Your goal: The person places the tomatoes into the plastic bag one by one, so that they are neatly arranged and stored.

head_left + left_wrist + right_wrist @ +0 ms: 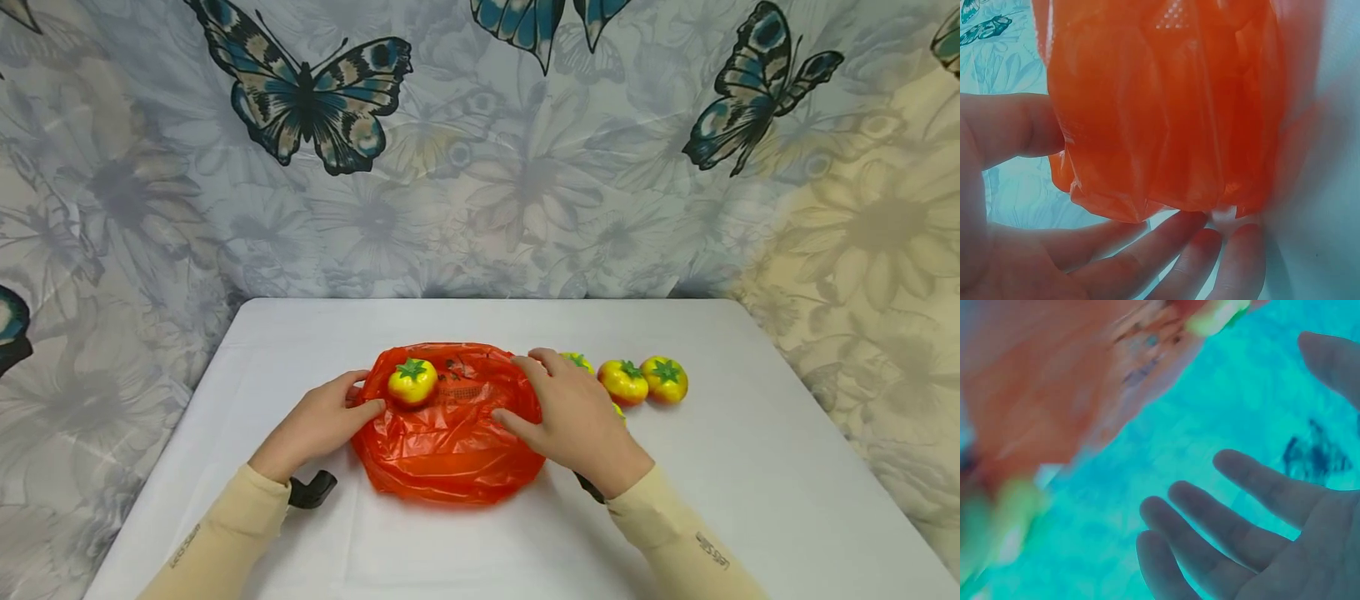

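Observation:
A red plastic bag lies on the white table, crumpled and rounded. A glossy yellow-red tomato with a green star-shaped top shows at the bag's back left; whether it sits on the plastic or in the mouth cannot be told. My left hand holds the bag's left side, thumb on one face and fingers along its edge, as the left wrist view shows. Over the bag's right side, my right hand has its fingers spread. In the right wrist view these fingers stand apart from the blurred bag.
Several more tomatoes sit to the right of the bag, some partly hidden behind my right hand. A dark strap or camera mount shows under my left wrist. Butterfly-printed cloth hangs behind the white table.

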`<action>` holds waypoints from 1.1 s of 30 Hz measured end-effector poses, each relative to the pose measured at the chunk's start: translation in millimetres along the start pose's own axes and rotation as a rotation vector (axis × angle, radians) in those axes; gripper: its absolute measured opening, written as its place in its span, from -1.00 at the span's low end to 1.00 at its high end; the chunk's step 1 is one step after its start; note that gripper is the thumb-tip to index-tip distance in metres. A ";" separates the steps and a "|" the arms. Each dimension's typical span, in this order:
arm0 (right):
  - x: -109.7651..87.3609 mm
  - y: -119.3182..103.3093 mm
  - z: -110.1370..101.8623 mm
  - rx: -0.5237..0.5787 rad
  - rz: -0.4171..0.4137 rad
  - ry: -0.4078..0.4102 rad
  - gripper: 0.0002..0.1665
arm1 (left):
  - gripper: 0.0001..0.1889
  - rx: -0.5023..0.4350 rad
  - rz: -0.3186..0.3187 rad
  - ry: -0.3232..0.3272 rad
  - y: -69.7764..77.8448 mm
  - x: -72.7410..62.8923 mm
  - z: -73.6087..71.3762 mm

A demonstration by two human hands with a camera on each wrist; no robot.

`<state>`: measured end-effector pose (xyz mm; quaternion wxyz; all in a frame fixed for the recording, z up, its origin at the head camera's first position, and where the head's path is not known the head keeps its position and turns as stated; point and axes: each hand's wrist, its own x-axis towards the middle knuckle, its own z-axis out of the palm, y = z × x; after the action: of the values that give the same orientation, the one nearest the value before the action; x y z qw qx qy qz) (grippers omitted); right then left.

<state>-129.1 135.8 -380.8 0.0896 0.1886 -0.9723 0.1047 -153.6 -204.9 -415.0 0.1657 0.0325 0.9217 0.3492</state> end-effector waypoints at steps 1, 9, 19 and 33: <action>-6.2 6.6 -1.7 -0.001 0.017 0.007 -0.09 | -0.21 0.002 -0.002 -0.003 -0.8 -0.5 -1.1; -45.1 45.2 -0.1 -0.012 0.131 0.021 -0.13 | -0.20 0.016 -0.009 -0.007 -6.2 -2.4 -4.2; -54.6 57.2 7.0 -0.038 0.169 0.003 -0.11 | -0.20 0.025 0.008 0.008 -10.1 -3.2 -4.3; -61.4 67.6 11.3 -0.045 0.195 -0.002 -0.21 | -0.22 0.029 0.003 0.001 -1.4 0.5 -0.2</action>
<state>-100.7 215.7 -416.2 0.0823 0.0910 -0.9883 0.0911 -154.1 -206.0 -416.0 0.1644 0.0360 0.9267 0.3360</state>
